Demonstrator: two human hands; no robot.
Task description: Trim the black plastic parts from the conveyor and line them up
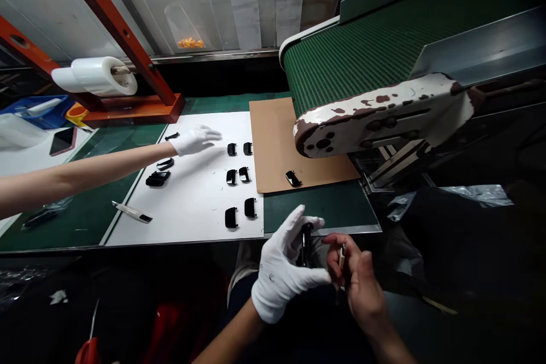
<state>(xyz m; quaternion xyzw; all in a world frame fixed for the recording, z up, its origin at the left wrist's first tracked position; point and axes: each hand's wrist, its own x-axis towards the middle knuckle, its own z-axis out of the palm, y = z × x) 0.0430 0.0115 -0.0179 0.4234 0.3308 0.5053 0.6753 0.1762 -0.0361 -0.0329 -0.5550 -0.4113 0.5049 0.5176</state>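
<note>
My left hand [279, 270], in a white glove, is closed around a glossy black plastic part [306, 244] in front of the table edge. The part stands on end between thumb and fingers. Close to its right, my bare right hand [356, 281] pinches a slim, pale-handled tool [342, 257]; its lower end is too dark to make out. Nearest on the table is a similar black plastic piece [293, 178], lying on brown cardboard [273, 136]. Several more black pieces [231, 217] lie in rows on a white sheet [191, 205].
A co-worker's gloved hand [198, 140] reaches over the white sheet from the left. A white-handled cutter [133, 212] lies near the sheet's front. The conveyor's green belt [341, 62] overhangs the cardboard. An orange stand [136, 111] carries film rolls [102, 75] at back left.
</note>
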